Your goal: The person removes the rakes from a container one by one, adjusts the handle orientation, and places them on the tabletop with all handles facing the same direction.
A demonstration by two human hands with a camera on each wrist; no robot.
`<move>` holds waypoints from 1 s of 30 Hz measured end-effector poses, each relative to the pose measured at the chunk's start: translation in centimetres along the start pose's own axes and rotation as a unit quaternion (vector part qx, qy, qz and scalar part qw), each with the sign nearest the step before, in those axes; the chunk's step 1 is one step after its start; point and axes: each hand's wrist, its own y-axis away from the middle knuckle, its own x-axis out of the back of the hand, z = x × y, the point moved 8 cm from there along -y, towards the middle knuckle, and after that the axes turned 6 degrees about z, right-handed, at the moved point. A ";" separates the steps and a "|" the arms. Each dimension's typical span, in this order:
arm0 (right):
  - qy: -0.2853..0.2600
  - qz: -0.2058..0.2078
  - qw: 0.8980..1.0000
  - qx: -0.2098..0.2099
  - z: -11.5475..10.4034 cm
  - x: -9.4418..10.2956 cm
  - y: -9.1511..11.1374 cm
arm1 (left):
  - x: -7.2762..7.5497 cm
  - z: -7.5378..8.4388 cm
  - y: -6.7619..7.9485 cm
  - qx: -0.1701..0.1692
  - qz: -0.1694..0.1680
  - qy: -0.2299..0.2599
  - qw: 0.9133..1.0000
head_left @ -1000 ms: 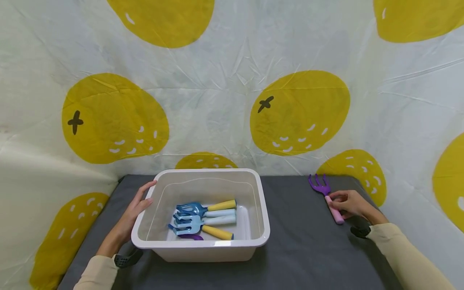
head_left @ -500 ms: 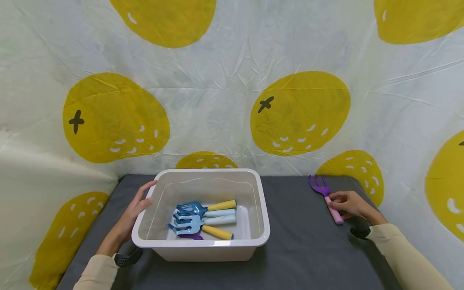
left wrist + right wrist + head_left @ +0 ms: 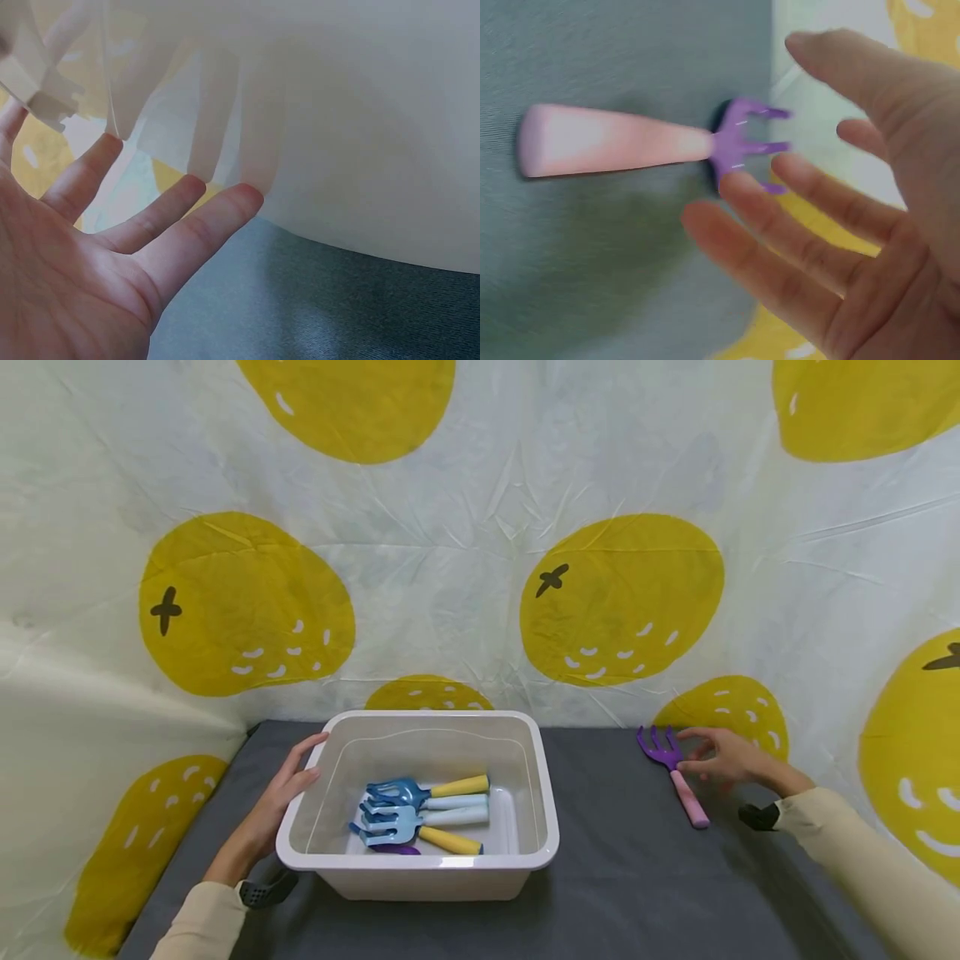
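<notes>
Fingers (image 3: 772,274) spread, a right hand (image 3: 723,757) hangs beside a purple-and-pink hand fork (image 3: 683,788) on the surface (image 3: 615,860); a mid-handle pinch should hold steadiest. The left hand (image 3: 279,797), also splayed, touches the basin (image 3: 420,862).

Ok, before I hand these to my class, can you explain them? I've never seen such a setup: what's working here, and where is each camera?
There is no machine here: a person works with a bare left hand and right hand. The wide picture comes from a camera worn on the head, looking forward and down. The two closer ones come from cameras worn on the wrists, one per hand.

On the dark surface stands a pale tub holding blue-headed tools with yellow or light-blue handles, and a partly hidden purple piece. To its right lies a fork with purple prongs and a pink handle.

The left hand touches the tub's left side. The right hand is close to the fork, fingers apart, and holds nothing.
</notes>
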 end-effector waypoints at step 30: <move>0.099 -0.087 0.975 0.178 -24.4 4.1 -3.1 | -0.1 0.1 0.1 0.006 0.008 0.000 1.000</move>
